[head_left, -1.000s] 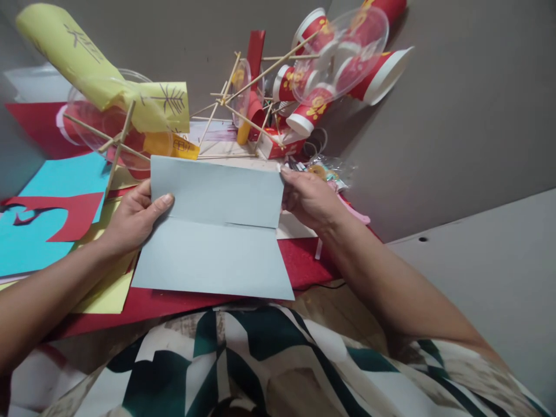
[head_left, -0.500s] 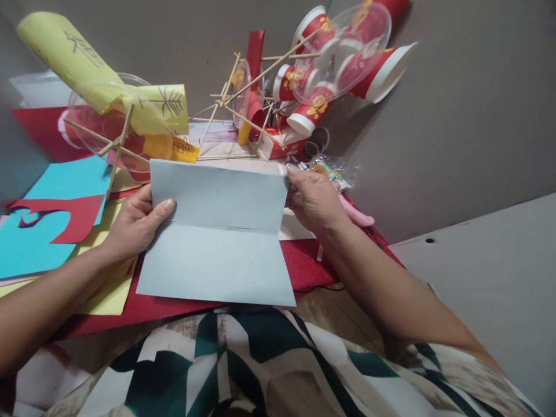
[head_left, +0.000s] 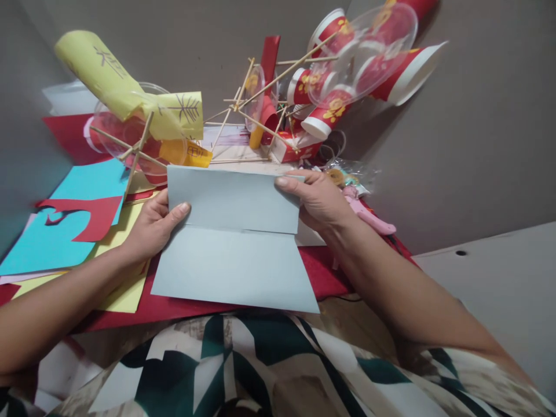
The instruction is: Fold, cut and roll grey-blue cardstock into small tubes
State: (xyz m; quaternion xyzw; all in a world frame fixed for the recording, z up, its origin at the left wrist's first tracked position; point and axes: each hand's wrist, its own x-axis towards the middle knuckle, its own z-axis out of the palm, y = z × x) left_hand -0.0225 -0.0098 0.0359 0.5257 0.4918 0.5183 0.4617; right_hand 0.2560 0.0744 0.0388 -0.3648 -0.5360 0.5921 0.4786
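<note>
A pale blue sheet of paper (head_left: 234,249) lies folded across its middle, its upper flap turned toward me. My left hand (head_left: 154,229) pinches the flap's left edge, thumb on top. My right hand (head_left: 315,200) grips the flap's upper right corner, thumb laid over the front of the paper. The sheet's lower half rests on a red sheet (head_left: 321,272) at the table's near edge.
Left of the paper lie a cyan sheet (head_left: 73,214) with a red cut-out (head_left: 93,214) and yellow sheets (head_left: 124,289). Behind stand a yellow paper roll (head_left: 108,75), clear plastic lids, bamboo sticks (head_left: 243,110) and red paper cups (head_left: 369,63). A pink tool (head_left: 369,214) lies at right.
My right thumb has moved from the flap's corner onto its front face. The view has shifted, so everything sits a little further right and lower.
</note>
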